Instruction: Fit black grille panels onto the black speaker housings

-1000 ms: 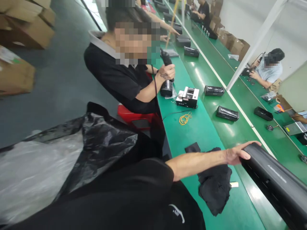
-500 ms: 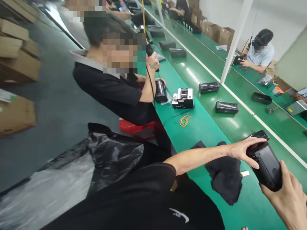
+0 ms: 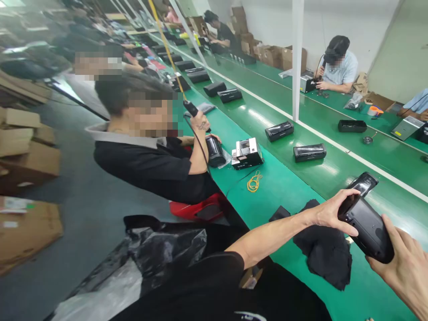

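Two hands now grip the black casing [image 3: 372, 231] — the left hand [image 3: 329, 215] spread around its far end, the right hand [image 3: 406, 263], out of view a second ago, around the near one. So both ends have support, and the casing shows a different face, tilted over the green table [image 3: 284, 196]. Beyond the left fingers lies a similar unit [image 3: 368, 182]; below that wrist, black cloth [image 3: 329, 258].

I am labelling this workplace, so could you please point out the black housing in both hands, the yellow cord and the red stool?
Black housing [image 3: 370, 228]: head view, its upper side.
Yellow cord [image 3: 254, 182]: head view, strands of its coil.
Red stool [image 3: 198, 211]: head view, visible part of its seat.
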Demonstrator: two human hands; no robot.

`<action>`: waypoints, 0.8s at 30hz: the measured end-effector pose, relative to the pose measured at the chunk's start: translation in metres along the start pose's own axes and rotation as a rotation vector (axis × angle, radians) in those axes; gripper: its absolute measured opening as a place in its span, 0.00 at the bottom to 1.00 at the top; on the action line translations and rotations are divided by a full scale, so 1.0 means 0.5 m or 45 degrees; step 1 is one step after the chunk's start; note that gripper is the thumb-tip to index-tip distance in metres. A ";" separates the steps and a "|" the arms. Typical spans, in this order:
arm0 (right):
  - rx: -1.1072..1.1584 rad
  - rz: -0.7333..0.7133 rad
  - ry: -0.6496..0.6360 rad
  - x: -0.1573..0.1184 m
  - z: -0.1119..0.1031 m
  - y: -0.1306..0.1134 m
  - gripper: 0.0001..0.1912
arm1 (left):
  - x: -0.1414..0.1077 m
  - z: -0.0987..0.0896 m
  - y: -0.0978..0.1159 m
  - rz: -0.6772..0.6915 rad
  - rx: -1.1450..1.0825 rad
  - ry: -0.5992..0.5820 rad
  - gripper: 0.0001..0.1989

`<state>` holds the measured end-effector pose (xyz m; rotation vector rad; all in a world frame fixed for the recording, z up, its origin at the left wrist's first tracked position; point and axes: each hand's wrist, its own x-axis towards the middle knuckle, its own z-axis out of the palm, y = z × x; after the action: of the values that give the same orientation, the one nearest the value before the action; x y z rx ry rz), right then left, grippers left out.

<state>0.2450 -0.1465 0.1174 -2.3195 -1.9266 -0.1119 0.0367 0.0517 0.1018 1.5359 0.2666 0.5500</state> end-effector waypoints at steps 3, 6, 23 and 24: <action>0.016 0.052 0.018 -0.012 0.005 -0.020 0.46 | 0.004 0.000 -0.006 -0.019 0.050 -0.078 0.59; 0.037 0.117 0.024 -0.015 0.010 -0.048 0.43 | 0.004 0.006 -0.013 -0.049 0.044 -0.029 0.55; 1.309 0.824 0.255 -0.137 0.058 -0.045 0.57 | -0.037 -0.033 -0.011 -0.203 -0.262 -0.082 0.58; 1.327 0.830 0.281 -0.142 0.064 -0.042 0.57 | -0.038 -0.030 -0.011 -0.198 -0.290 -0.066 0.58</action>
<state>0.2106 -0.2073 0.0773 -1.8913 -0.7115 0.5329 0.0142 0.0556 0.0923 1.2947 0.2711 0.4025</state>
